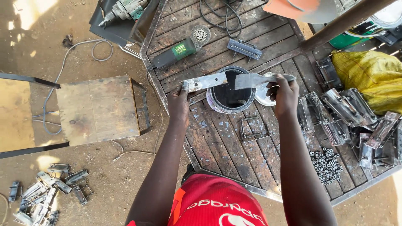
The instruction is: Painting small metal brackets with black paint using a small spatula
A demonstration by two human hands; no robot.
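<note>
1. My left hand (179,100) pinches a flat metal strip (206,81) by its end, held level over the paint tin (230,95) on the desk (217,138).
2. My right hand (284,93) is clenched round a paint-smeared blade (255,79), tip beside the strip.
3. I'd say keep both over the tin so drips fall inside.
4. Crowding: angle grinder (178,52), its cable (222,16), loose nuts (327,165), stacked brackets (351,113) close right.
</note>
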